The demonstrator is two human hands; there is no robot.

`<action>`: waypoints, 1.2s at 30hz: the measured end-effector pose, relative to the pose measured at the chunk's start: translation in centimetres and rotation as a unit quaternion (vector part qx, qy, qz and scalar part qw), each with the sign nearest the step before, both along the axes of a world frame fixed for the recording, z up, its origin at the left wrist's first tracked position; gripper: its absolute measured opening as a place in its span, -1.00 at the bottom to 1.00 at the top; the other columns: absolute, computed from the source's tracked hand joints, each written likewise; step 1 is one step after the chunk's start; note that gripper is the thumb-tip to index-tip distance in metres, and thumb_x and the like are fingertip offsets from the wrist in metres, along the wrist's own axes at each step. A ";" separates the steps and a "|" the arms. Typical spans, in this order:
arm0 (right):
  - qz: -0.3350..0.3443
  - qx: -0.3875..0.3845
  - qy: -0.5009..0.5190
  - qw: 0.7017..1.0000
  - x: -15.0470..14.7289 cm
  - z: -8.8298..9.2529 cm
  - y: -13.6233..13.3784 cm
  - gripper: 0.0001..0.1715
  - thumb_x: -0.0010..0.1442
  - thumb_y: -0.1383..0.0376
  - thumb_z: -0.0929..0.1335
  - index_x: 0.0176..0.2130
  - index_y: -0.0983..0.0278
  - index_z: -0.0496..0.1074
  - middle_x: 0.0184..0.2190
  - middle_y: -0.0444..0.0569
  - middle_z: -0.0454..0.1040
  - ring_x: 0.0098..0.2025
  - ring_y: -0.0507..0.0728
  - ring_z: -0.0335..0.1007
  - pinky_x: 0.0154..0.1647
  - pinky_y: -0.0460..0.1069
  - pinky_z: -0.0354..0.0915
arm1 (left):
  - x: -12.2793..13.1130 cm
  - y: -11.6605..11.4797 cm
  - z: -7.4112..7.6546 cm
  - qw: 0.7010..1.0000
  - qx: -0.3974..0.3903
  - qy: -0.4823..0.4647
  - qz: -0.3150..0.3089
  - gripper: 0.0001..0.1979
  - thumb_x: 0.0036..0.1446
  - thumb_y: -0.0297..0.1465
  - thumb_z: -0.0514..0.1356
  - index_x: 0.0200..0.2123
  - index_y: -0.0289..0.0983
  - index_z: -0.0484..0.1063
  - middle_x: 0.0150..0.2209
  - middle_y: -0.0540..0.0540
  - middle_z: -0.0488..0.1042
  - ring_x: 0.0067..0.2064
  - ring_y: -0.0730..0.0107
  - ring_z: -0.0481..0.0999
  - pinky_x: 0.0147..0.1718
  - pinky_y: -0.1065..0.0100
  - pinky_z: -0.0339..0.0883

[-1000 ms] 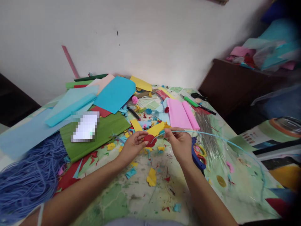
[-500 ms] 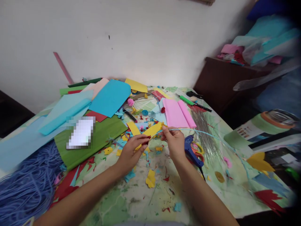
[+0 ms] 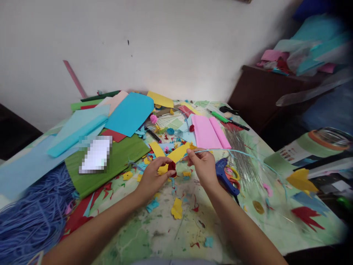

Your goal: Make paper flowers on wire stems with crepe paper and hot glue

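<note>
Between the thumb and fingers of my left hand (image 3: 155,176) is a small dark red paper flower (image 3: 171,168). My right hand (image 3: 202,163) pinches a thin light blue cord (image 3: 239,151), which trails off to the right and droops past the table edge. From the right fingertips the cord's thin end runs left to the red flower. Yellow paper strips (image 3: 178,154) lie just behind both hands. Beside my right wrist rests a blue glue gun (image 3: 224,176), with yellow-and-red-handled scissors (image 3: 234,179) partly under it.
Green crepe paper (image 3: 118,162) and a bundle of blue cord (image 3: 35,217) cover the left side. Pink crepe paper (image 3: 206,132) and silver wires (image 3: 242,158) lie to the right. A green tumbler (image 3: 306,151) stands at the right edge. Cut yellow petals (image 3: 177,208) and scraps dot the table (image 3: 132,239).
My left hand has turned the red flower, so more of it shows. The cord has shifted slightly, and the yellow and red paper pieces hanging at its right have swung left.
</note>
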State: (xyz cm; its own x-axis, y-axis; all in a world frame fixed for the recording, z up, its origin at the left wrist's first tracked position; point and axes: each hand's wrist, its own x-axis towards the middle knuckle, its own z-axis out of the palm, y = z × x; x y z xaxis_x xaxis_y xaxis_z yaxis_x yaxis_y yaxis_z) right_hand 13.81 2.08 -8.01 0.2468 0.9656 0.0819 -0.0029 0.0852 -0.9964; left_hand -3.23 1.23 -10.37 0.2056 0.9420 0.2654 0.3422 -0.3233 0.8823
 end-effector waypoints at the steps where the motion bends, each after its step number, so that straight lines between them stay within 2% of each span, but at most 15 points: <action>1: 0.012 -0.001 -0.023 1.000 0.0 0.2 0.2 -0.67 0.00 0.08 0.37 -0.50 0.31 0.39 -0.62 -0.04 0.50 -0.68 -0.01 0.27 -0.61 -0.10 0.24 | 0.0 0.1 0.0 1.000 -0.007 -0.002 0.000 -0.78 -0.07 -0.33 0.27 -0.27 -0.17 0.47 -0.22 -0.08 0.48 -0.15 0.25 0.41 -0.14 0.24 0.25; 5: 0.098 -0.009 -0.136 0.986 0.1 1.0 1.4 -0.65 0.04 0.11 0.33 -0.57 0.31 0.45 -0.64 -0.03 0.51 -0.70 -0.01 0.26 -0.65 -0.11 0.20 | -0.1 0.5 -0.2 0.999 -0.042 -0.009 0.004 -0.70 -0.12 -0.30 0.30 -0.24 -0.19 0.49 -0.29 -0.08 0.48 -0.25 0.28 0.42 -0.24 0.28 0.27; 8: 0.144 -0.010 -0.216 0.966 -0.1 1.4 2.4 -0.63 0.04 0.13 0.33 -0.63 0.31 0.48 -0.68 -0.04 0.49 -0.71 -0.01 0.25 -0.66 -0.11 0.17 | -0.2 0.8 -0.4 0.999 -0.049 0.004 -0.015 -0.81 -0.10 -0.28 0.29 -0.37 -0.23 0.51 -0.37 -0.08 0.49 -0.30 0.31 0.43 -0.31 0.33 0.26; 11: 0.170 -0.005 -0.246 0.954 -0.6 1.3 2.9 -0.62 0.04 0.16 0.33 -0.66 0.30 0.49 -0.72 -0.05 0.46 -0.71 -0.01 0.26 -0.67 -0.12 0.13 | -0.1 0.9 -0.6 0.998 -0.056 0.011 -0.025 -0.88 -0.08 -0.32 0.26 -0.51 -0.27 0.47 -0.46 -0.06 0.47 -0.39 0.37 0.41 -0.38 0.38 0.23; 16: 0.177 -0.016 -0.282 0.943 -1.2 1.1 2.9 -0.65 0.05 0.23 0.32 -0.68 0.29 0.47 -0.71 -0.07 0.47 -0.71 -0.01 0.25 -0.67 -0.12 0.06 | 0.0 0.9 -0.9 0.986 -0.162 -0.016 -0.028 -0.85 -0.13 -0.32 0.27 -0.55 -0.30 0.46 -0.58 -0.03 0.43 -0.54 0.43 0.34 -0.53 0.42 0.16; 22: 0.163 0.001 -0.371 0.914 -1.9 1.6 3.0 -0.62 0.01 0.25 0.35 -0.75 0.29 0.39 -0.77 -0.10 0.38 -0.69 -0.02 0.19 -0.63 -0.09 -0.04 | 0.4 0.7 -1.4 0.970 -0.228 -0.074 -0.040 -0.81 -0.19 -0.31 0.31 -0.60 -0.33 0.47 -0.61 -0.03 0.44 -0.55 0.45 0.35 -0.51 0.41 0.19; 27: 0.183 0.034 -0.350 0.918 -1.6 1.0 2.6 -0.59 0.14 0.13 0.28 -0.61 0.31 0.41 -0.67 -0.13 0.39 -0.61 -0.03 0.20 -0.55 -0.11 0.01 | 0.7 0.2 -1.5 0.938 -0.293 -0.182 -0.039 -0.73 -0.20 -0.25 0.33 -0.61 -0.36 0.44 -0.64 -0.05 0.43 -0.57 0.47 0.35 -0.51 0.42 0.19; 32: 0.190 0.001 -0.263 0.946 0.0 -1.1 -0.4 -0.44 0.21 0.01 0.15 -0.52 0.33 0.40 -0.61 -0.11 0.37 -0.54 0.00 0.24 -0.51 -0.10 0.06 | 1.0 0.1 -1.4 0.897 -0.353 -0.266 -0.020 -0.70 -0.26 -0.26 0.38 -0.59 -0.37 0.40 -0.66 0.00 0.39 -0.62 0.55 0.30 -0.56 0.46 0.15; 36: 0.184 -0.022 -0.248 0.951 0.3 -2.4 -2.8 -0.61 0.15 0.06 0.25 -0.46 0.32 0.40 -0.56 -0.10 0.39 -0.52 0.02 0.25 -0.51 -0.10 0.09 | 1.3 0.3 -1.4 0.873 -0.381 -0.304 0.002 -0.69 -0.32 -0.31 0.41 -0.56 -0.36 0.38 -0.64 0.04 0.40 -0.60 0.55 0.34 -0.54 0.47 0.19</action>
